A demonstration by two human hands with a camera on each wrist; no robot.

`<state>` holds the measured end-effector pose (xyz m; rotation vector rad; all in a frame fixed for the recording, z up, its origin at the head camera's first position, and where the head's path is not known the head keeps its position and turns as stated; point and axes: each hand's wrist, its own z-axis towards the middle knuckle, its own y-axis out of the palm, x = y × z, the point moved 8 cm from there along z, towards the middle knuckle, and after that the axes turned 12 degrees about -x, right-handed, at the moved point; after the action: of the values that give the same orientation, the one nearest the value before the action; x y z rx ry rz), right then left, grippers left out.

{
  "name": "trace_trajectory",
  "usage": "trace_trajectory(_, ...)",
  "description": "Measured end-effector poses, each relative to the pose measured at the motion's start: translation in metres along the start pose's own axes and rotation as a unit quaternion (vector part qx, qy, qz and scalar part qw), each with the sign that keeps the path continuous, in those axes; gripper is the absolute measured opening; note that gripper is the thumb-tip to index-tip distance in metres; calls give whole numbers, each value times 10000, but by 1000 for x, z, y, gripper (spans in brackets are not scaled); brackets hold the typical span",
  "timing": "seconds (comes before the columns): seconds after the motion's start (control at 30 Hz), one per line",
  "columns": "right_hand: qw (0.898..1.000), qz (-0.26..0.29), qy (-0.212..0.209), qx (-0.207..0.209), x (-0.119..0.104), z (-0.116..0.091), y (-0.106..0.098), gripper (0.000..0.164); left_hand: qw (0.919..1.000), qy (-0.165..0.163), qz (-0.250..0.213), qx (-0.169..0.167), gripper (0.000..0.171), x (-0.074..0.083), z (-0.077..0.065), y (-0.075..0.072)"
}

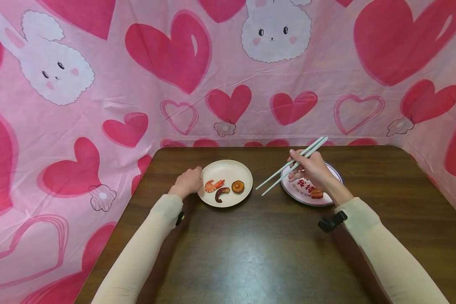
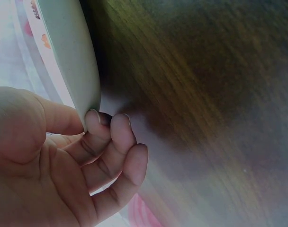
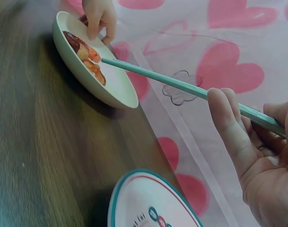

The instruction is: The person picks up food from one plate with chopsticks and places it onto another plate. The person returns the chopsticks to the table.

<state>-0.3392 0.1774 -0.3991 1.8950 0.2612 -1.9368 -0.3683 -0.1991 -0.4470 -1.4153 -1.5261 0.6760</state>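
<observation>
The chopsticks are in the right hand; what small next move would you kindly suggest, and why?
I would probably ease the chopsticks left toward the round brown piece: their parted tips appear just right of the cream plate, that piece sits nearest them, and the left hand pinches the plate's edge.

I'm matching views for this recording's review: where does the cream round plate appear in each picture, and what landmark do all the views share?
Head: the cream round plate is near the centre, slightly low.
Left wrist: upper left, nearly edge-on, cut off by the top edge.
Right wrist: upper left, slanted.
Shared landmark: the person's bare left hand, at its rim.
</observation>
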Motion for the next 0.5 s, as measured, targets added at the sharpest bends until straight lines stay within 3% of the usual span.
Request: trace_trajectory(0.5,9983,537,-170,127,-7,-25,-27,28,9999,-2,-66,-79,45,0,0,0)
